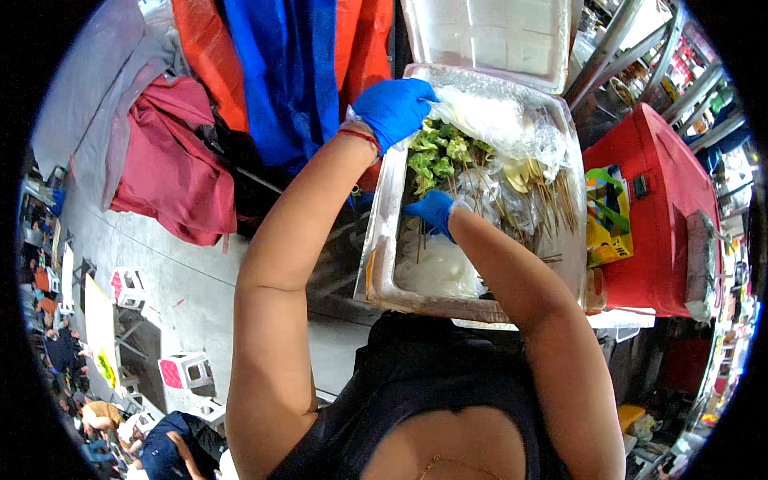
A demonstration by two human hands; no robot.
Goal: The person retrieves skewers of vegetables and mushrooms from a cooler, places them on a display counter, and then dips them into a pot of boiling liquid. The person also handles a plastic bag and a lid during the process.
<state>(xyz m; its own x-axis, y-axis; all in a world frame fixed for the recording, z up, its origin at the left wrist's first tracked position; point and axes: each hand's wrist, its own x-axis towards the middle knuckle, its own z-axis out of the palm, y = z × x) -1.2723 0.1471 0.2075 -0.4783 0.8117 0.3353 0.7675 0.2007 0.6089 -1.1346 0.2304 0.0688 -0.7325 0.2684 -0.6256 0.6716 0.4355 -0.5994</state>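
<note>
Before me stands a white foam box (382, 234) without its lid on. My left hand (396, 111), in a blue glove, grips the edge of a clear plastic sheet (486, 117) at the box's far left corner. Below that sheet lie green leafy vegetables (441, 150) on wooden skewers, and pale sliced pieces (521, 174) on more skewers. My right hand (435, 211), also gloved in blue, reaches down inside the box at its left wall. Its fingertips are partly hidden, so what it touches is unclear. A plastic bag with white contents (441, 267) lies in the near part.
Behind the box a white foam lid (486, 36) stands up. A red cooler box (660, 216) is at the right, with a yellow bag (609, 216) between. Red and blue tarpaulin (282, 72) hangs at the far left. Stools (186, 370) and seated people are on the left floor.
</note>
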